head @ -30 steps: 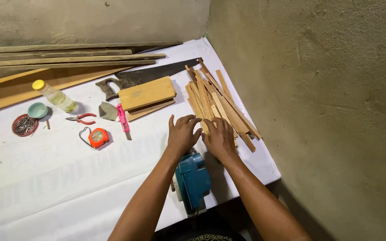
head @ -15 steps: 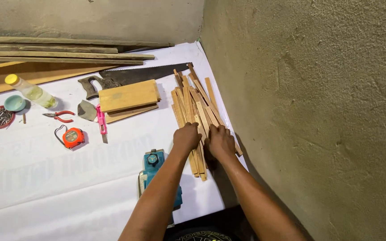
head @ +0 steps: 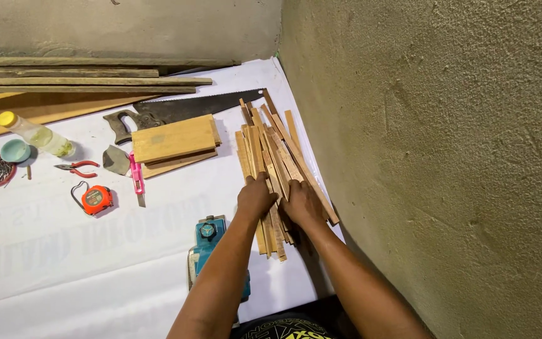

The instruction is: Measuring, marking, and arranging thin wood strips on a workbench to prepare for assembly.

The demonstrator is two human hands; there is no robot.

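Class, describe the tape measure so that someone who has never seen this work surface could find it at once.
Start at the white sheet covering the work surface and go to its left side, where small tools lie. Just below the red-handled pliers and left of the pink utility knife sits the tape measure. It is the only squat orange-and-black case there, with a dark cord loop attached.
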